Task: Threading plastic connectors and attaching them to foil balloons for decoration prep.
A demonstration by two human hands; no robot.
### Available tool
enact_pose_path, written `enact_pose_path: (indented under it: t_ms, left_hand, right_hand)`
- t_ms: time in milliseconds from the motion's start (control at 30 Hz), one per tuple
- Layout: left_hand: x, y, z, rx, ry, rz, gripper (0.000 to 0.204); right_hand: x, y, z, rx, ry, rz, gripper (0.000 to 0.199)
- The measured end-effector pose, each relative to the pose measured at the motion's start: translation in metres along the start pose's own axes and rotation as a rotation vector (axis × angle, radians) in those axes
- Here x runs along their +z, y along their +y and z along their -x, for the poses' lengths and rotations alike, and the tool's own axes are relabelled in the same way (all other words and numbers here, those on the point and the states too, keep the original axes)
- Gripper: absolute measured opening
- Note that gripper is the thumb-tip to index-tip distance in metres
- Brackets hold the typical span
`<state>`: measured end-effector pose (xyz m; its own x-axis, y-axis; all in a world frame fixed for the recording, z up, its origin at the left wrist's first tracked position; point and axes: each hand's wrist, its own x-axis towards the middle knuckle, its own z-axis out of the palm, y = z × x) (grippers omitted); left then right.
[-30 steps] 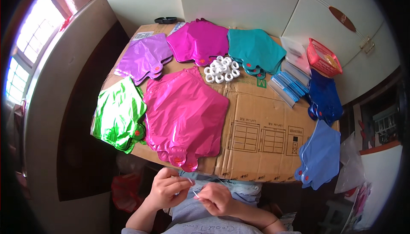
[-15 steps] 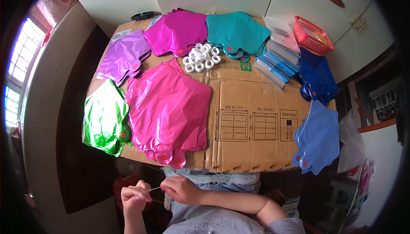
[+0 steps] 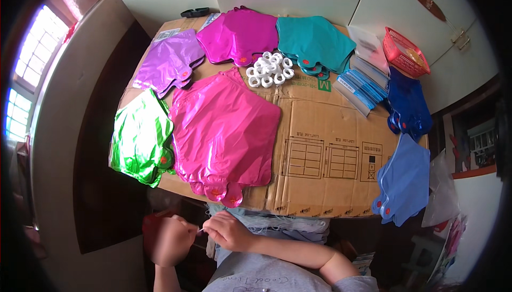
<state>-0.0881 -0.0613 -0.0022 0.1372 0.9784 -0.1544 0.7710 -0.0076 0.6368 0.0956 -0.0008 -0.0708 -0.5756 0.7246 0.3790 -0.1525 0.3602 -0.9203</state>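
In front of my body, below the cardboard's near edge, my right hand (image 3: 229, 232) is closed in a pinch on the end of a thin white strand (image 3: 200, 232). My left hand (image 3: 175, 240) is curled at the other side of the strand, blurred by motion, its fingers drawn together; only a short bit of the strand shows between the two. Nearest to the hands on the cardboard (image 3: 304, 116) lies a stack of flat pink foil balloons (image 3: 224, 127), its rounded tabs with red marks pointing toward me.
Around it lie flat foil balloons in green (image 3: 141, 137), lilac (image 3: 168, 60), magenta (image 3: 237, 36), teal (image 3: 314, 41), dark blue (image 3: 408, 103) and light blue (image 3: 404, 177). White rings (image 3: 266, 70) are heaped at the back middle. Blue packets (image 3: 360, 89) and a red basket (image 3: 405, 52) stand right.
My hands have come closer together and less of the strand shows between them. The left hand has risen and moved right. The whole view has shifted slightly.
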Motion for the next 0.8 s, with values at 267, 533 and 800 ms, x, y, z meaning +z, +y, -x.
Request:
enact_pose_path:
  t_ms: [267,533,800]
  left_hand:
    - [0.014,-0.003,-0.006,0.024,0.069,-0.063,0.017]
    - [0.027,-0.011,-0.013,-0.101,0.170,-0.010,0.010]
    - [0.042,-0.015,-0.011,-0.208,0.213,0.404,0.014]
  right_hand:
    - [0.007,0.013,0.000,-0.044,-0.009,0.155,0.006]
    - [0.008,0.026,0.003,-0.037,-0.032,0.154,0.006]
    - [0.010,0.042,0.008,0.025,-0.099,0.251,0.006]
